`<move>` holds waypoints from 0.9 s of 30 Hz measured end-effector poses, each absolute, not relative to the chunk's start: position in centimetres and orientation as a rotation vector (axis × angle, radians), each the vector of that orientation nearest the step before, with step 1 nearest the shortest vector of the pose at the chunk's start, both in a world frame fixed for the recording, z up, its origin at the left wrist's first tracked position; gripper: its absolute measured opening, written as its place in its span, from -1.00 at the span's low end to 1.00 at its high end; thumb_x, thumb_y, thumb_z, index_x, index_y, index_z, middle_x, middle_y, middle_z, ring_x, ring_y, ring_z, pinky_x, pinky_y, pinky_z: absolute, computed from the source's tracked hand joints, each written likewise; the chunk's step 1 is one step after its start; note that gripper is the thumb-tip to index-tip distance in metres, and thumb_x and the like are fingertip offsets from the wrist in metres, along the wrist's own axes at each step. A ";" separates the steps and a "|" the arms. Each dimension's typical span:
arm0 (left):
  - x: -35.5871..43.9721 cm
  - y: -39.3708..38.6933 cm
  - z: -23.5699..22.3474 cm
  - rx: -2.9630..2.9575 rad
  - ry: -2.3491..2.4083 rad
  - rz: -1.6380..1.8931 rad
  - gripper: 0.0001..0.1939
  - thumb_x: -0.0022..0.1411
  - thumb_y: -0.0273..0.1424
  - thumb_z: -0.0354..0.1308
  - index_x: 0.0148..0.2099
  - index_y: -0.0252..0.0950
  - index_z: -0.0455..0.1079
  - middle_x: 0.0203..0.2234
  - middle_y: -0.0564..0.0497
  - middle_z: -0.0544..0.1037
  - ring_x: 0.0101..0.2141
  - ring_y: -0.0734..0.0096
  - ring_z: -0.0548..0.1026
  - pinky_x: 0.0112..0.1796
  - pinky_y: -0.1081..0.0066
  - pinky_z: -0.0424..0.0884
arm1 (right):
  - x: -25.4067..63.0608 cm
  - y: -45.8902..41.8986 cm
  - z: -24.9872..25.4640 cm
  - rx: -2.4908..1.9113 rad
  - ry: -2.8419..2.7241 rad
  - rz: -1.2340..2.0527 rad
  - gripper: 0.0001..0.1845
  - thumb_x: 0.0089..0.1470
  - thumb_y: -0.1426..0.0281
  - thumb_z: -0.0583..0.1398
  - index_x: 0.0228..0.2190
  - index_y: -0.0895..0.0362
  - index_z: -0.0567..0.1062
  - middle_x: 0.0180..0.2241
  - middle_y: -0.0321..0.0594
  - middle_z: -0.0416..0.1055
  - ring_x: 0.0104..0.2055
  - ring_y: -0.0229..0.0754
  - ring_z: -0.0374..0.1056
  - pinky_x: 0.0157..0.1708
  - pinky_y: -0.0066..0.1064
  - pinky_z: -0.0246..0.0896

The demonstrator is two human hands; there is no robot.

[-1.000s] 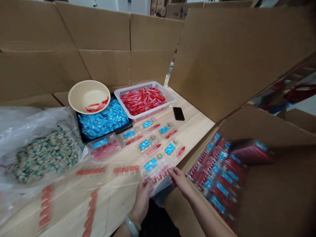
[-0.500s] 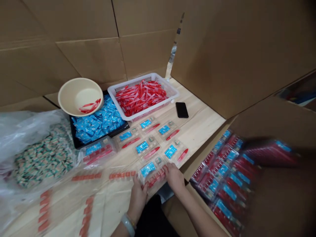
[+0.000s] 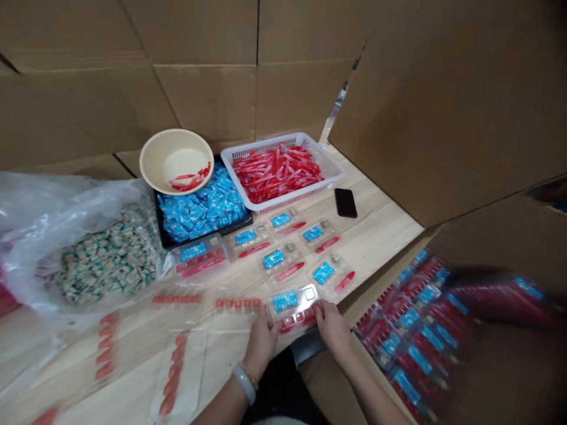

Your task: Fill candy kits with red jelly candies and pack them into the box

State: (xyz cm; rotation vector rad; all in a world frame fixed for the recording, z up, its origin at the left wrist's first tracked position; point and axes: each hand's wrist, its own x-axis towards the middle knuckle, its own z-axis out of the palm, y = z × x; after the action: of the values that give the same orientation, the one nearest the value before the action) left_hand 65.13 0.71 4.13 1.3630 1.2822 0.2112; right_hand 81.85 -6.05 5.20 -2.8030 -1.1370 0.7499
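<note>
Both my hands are at the table's near edge, gripping a clear plastic blister pack [image 3: 292,310] from either side. The pack holds a blue sachet and a row of red pieces. My left hand [image 3: 261,339], with a pale bangle on the wrist, pinches its lower left corner. My right hand [image 3: 331,327] has its fingers on the right end. Just beyond the hands, several similar filled packs [image 3: 287,265] lie in rows on the wooden table [image 3: 376,236]. Clear sheets of empty moulded trays with orange-red cells [image 3: 177,354] lie to my left.
A white basket of red plastic pieces [image 3: 279,174], a black tray of blue sachets [image 3: 201,212] and a cream bowl [image 3: 175,162] stand at the back. A plastic bag of green sachets [image 3: 106,260] lies left, a black phone [image 3: 345,202] sits on the table, and an open carton of packed blister packs [image 3: 411,336] stands right.
The pack has come down from a tilted position and now lies nearly flat, with both hands still on it. The whole view has shifted as my head moved.
</note>
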 end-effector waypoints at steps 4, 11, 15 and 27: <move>64.2 0.2 2.8 1.194 1.290 0.229 -0.62 0.01 -0.44 -0.02 -0.07 -0.34 0.13 -0.64 0.17 0.26 -0.64 0.54 0.32 -0.57 0.52 0.24 | 81.8 -6.2 4.9 -2.793 -1.148 0.733 -0.67 0.07 0.31 -0.09 -0.26 0.18 0.37 -0.29 -0.10 0.33 -0.27 -0.21 0.30 -0.32 -0.46 0.11; 63.8 -0.1 4.3 1.160 1.198 0.286 -0.67 0.00 -0.44 0.00 -0.11 -0.31 0.25 -0.58 0.09 0.34 -0.59 0.52 0.32 -0.51 0.49 0.27 | 81.8 -6.5 6.0 -2.820 -1.144 0.749 -0.65 0.06 0.29 -0.09 -0.27 0.21 0.38 -0.31 -0.09 0.35 -0.32 -0.18 0.31 -0.34 -0.41 0.12; 64.2 0.7 5.3 1.243 1.198 0.342 -0.63 -0.01 -0.49 0.00 -0.08 -0.30 0.25 -0.55 0.05 0.39 -0.47 0.40 0.38 -0.36 0.41 0.30 | 81.9 -6.3 5.7 -2.828 -1.111 0.733 -0.65 0.07 0.31 -0.10 -0.25 0.20 0.37 -0.29 -0.09 0.35 -0.30 -0.20 0.31 -0.32 -0.43 0.12; 61.8 1.1 5.5 1.758 1.130 0.207 -0.55 0.07 -0.52 -0.08 0.06 -0.29 0.09 -0.18 -0.13 0.37 -0.18 0.29 0.34 -0.17 0.31 0.26 | 81.4 -6.1 6.0 -2.925 -1.273 0.641 -0.68 0.07 0.34 -0.07 -0.22 0.18 0.35 -0.28 -0.06 0.33 -0.27 -0.14 0.29 -0.35 -0.39 0.13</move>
State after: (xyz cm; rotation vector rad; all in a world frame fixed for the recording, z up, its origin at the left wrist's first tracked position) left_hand 61.80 1.08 5.48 1.7580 1.1302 0.2075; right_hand 81.37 -6.09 5.96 -2.9248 -1.2730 0.6406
